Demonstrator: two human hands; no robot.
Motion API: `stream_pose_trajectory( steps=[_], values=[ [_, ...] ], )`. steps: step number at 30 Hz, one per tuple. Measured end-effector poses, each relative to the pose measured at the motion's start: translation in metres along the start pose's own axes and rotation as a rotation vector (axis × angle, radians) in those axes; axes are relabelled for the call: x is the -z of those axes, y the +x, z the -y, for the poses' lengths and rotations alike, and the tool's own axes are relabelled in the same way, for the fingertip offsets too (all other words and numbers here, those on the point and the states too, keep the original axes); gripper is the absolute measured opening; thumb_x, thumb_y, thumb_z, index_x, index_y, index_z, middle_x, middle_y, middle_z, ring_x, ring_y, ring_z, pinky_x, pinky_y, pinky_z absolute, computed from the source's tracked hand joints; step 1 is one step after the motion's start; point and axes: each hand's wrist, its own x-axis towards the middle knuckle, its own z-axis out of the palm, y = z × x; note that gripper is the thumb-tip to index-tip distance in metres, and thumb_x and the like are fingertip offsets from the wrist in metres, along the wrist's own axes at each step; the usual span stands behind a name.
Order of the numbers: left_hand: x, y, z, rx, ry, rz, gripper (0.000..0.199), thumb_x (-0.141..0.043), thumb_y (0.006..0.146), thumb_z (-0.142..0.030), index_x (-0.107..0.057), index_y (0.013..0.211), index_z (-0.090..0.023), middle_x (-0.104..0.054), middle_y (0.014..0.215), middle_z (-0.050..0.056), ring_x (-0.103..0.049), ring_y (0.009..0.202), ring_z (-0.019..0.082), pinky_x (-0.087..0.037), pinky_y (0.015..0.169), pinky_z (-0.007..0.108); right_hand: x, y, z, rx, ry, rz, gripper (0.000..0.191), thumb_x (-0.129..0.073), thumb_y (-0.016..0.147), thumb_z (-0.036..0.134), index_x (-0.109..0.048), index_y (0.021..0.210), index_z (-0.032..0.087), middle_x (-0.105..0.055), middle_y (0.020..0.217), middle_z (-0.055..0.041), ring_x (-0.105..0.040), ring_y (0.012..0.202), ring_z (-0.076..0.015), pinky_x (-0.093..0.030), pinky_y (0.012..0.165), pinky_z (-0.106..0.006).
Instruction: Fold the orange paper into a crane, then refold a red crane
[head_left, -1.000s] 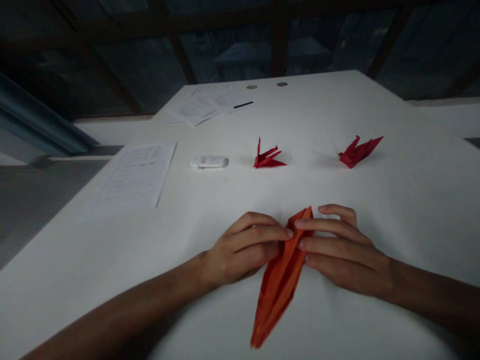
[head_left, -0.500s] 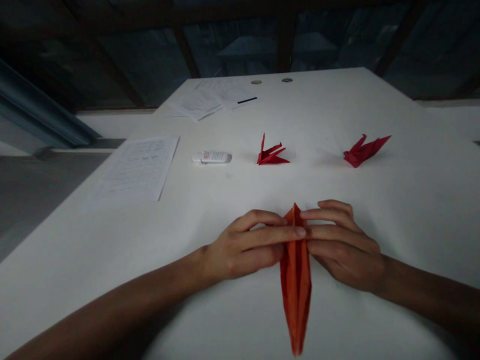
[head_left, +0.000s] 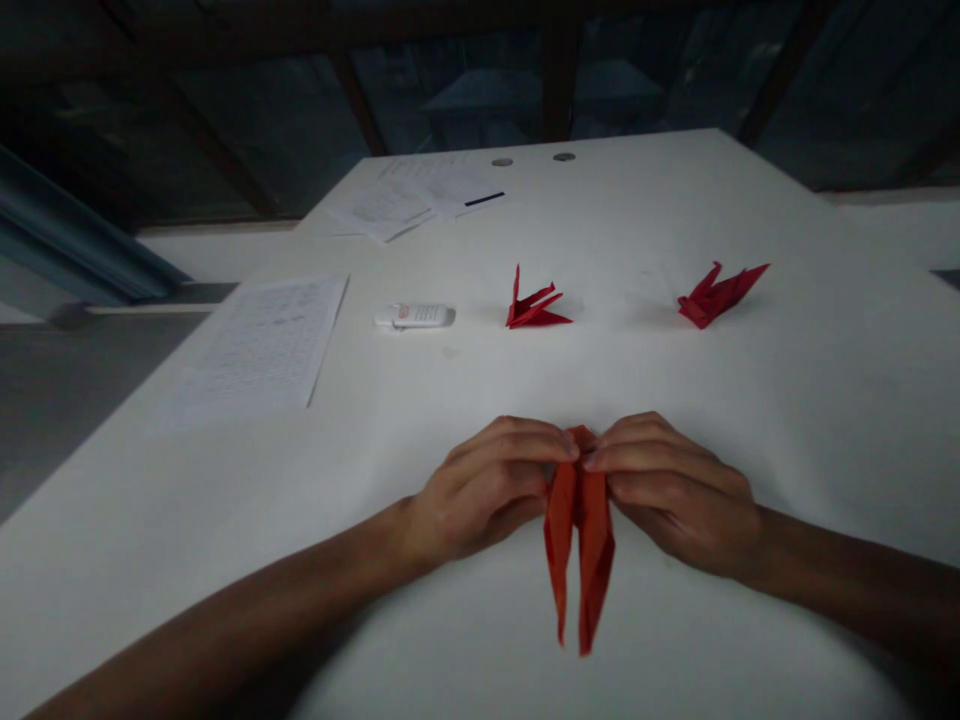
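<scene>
An orange folded paper (head_left: pixel 596 535) hangs between my two hands near the front of the white table. Its two long points face me and stand a little apart. My left hand (head_left: pixel 491 490) pinches its upper left side, and my right hand (head_left: pixel 679 490) grips the upper right side. The fingertips of both hands nearly meet at the top, where they cover part of the folds. Beyond them, a red paper crane (head_left: pixel 536 308) rests near the middle, and a second red paper crane (head_left: pixel 721 297) lies farther right.
A white remote-like device (head_left: pixel 416 316) lies left of the nearer crane. A printed sheet (head_left: pixel 251 345) is at the left edge of the white table (head_left: pixel 465 630). More papers (head_left: pixel 390 205), a black strip (head_left: pixel 484 199) and two round discs (head_left: pixel 564 157) are toward the far end.
The orange paper's long points have spread apart, leaving a gap, and its top has tipped lower. My fingers have shifted onto its upper edges. The view has shifted slightly.
</scene>
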Motion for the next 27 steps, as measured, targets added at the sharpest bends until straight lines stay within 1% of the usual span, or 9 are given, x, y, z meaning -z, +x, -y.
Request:
stream_pose_trajectory(
  steps=[7, 9, 11, 14, 16, 19, 21, 24, 27],
  values=[
    [0.0, 0.002, 0.004, -0.016, -0.015, 0.039, 0.019, -0.074, 0.089, -0.015, -0.066, 0.106, -0.015, -0.074, 0.114, 0.015, -0.072, 0.109, 0.026, -0.064, 0.09, 0.04, 0.0, 0.002, 0.002, -0.058, 0.098, 0.005, 0.033, -0.068, 0.088, 0.001, -0.069, 0.112, 0.023, -0.076, 0.113, -0.0097, -0.073, 0.104, -0.0245, -0.062, 0.088, -0.045],
    [0.001, 0.004, 0.004, -0.023, -0.02, 0.041, 0.02, -0.074, 0.089, -0.015, -0.067, 0.109, -0.013, -0.074, 0.112, 0.015, -0.073, 0.106, 0.025, -0.064, 0.089, 0.039, -0.001, 0.002, 0.004, -0.124, 0.152, 0.003, 0.029, -0.067, 0.089, 0.002, -0.069, 0.109, 0.023, -0.076, 0.111, -0.0092, -0.073, 0.101, -0.0227, -0.061, 0.087, -0.041],
    [0.001, 0.005, 0.002, 0.005, -0.03, 0.03, 0.023, -0.076, 0.088, -0.017, -0.068, 0.109, -0.014, -0.074, 0.109, 0.014, -0.073, 0.1, 0.023, -0.064, 0.085, 0.037, -0.003, 0.003, 0.006, -0.265, 0.215, 0.005, 0.023, -0.068, 0.091, 0.005, -0.07, 0.104, 0.024, -0.077, 0.107, -0.0066, -0.073, 0.098, -0.0201, -0.061, 0.086, -0.036],
    [0.0, 0.007, -0.003, 0.184, -0.056, 0.01, 0.018, -0.079, 0.086, -0.021, -0.07, 0.101, -0.016, -0.075, 0.099, 0.009, -0.072, 0.088, 0.018, -0.062, 0.077, 0.031, -0.006, 0.005, 0.009, -0.617, 0.351, -0.011, 0.011, -0.071, 0.092, 0.016, -0.071, 0.097, 0.026, -0.077, 0.099, -0.0016, -0.073, 0.09, -0.0163, -0.059, 0.082, -0.03],
    [-0.003, 0.009, -0.008, 0.41, -0.118, -0.024, 0.012, -0.078, 0.087, -0.024, -0.07, 0.092, -0.017, -0.074, 0.091, 0.006, -0.07, 0.08, 0.015, -0.059, 0.072, 0.026, -0.007, 0.007, 0.011, -0.825, 0.472, -0.041, 0.005, -0.073, 0.092, 0.023, -0.07, 0.095, 0.026, -0.075, 0.094, -0.0001, -0.072, 0.087, -0.015, -0.058, 0.079, -0.027],
    [-0.01, 0.012, -0.015, 0.807, -0.328, -0.097, 0.016, -0.074, 0.091, -0.031, -0.068, 0.09, -0.016, -0.072, 0.085, 0.004, -0.067, 0.073, 0.013, -0.055, 0.065, 0.023, -0.009, 0.009, 0.012, -0.973, 0.62, -0.086, 0.008, -0.075, 0.091, 0.029, -0.069, 0.095, 0.025, -0.073, 0.093, 0.0001, -0.07, 0.087, -0.0148, -0.057, 0.079, -0.026],
    [-0.015, 0.014, -0.018, 0.961, -0.452, -0.123, 0.018, -0.074, 0.091, -0.032, -0.067, 0.094, -0.015, -0.073, 0.086, 0.004, -0.067, 0.076, 0.013, -0.055, 0.067, 0.022, -0.011, 0.01, 0.012, -1.011, 0.652, -0.112, 0.01, -0.076, 0.09, 0.031, -0.069, 0.094, 0.025, -0.072, 0.091, 0.0003, -0.068, 0.086, -0.0142, -0.056, 0.077, -0.025],
    [-0.019, 0.017, -0.018, 1.014, -0.541, -0.205, 0.02, -0.077, 0.088, -0.026, -0.063, 0.097, -0.015, -0.073, 0.09, 0.003, -0.067, 0.078, 0.011, -0.054, 0.07, 0.02, -0.012, 0.012, 0.01, -1.029, 0.655, -0.139, 0.011, -0.076, 0.09, 0.031, -0.068, 0.092, 0.024, -0.069, 0.088, 0.001, -0.066, 0.081, -0.0128, -0.055, 0.075, -0.024],
    [-0.021, 0.018, -0.014, 0.999, -0.579, -0.299, 0.031, -0.079, 0.085, -0.022, -0.057, 0.106, -0.018, -0.071, 0.081, -0.002, -0.063, 0.066, 0.008, -0.052, 0.062, 0.017, -0.015, 0.014, 0.009, -1.044, 0.665, -0.151, 0.012, -0.075, 0.09, 0.031, -0.066, 0.091, 0.023, -0.067, 0.087, 0.0015, -0.063, 0.08, -0.0126, -0.053, 0.074, -0.025]
  ],
)
